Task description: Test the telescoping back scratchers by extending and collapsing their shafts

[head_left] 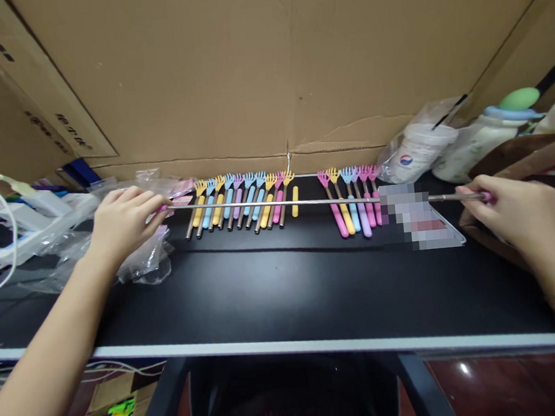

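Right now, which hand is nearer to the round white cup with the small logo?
Right. The right hand is in front of the white cup and to its right; the left hand is far to its left.

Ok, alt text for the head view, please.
A person's left hand and right hand hold a long metal rod between them above a black table. Colourful back scratchers lie on it in two groups.

Black table with colourful back scratchers and plastic bags
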Demonstrator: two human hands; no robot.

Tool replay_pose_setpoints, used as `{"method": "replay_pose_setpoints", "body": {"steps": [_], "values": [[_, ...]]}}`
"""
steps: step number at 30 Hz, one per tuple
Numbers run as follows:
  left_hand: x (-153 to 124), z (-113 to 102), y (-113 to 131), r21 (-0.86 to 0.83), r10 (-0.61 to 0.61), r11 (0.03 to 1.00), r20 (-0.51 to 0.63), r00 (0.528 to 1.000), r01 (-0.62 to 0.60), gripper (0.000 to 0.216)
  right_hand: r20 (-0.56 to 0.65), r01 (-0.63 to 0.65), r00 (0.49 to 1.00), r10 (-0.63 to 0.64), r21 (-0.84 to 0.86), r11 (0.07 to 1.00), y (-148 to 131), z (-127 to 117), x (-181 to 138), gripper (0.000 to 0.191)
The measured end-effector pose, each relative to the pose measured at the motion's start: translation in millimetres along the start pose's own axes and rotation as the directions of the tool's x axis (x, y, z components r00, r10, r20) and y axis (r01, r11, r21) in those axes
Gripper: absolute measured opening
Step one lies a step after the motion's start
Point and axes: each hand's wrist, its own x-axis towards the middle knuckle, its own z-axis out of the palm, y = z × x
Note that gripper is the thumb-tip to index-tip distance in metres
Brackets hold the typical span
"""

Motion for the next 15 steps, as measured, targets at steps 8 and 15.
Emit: {"method": "replay_pose_setpoints", "body": {"steps": [8,15], "values": [[-1,1,-4,0.014,-0.008,1.0,0.008,1.0,0.008,0.019,0.036,-0.109,0.993,0.113,-0.081,0.991,6,1,2,0.033],[0,-4,0,0.064,0.03,0.997,0.016,0.999,-0.031,0.02,0.079,-0.085,0.993,0.093,-0.095,0.992,11,5,3,0.035]]}}
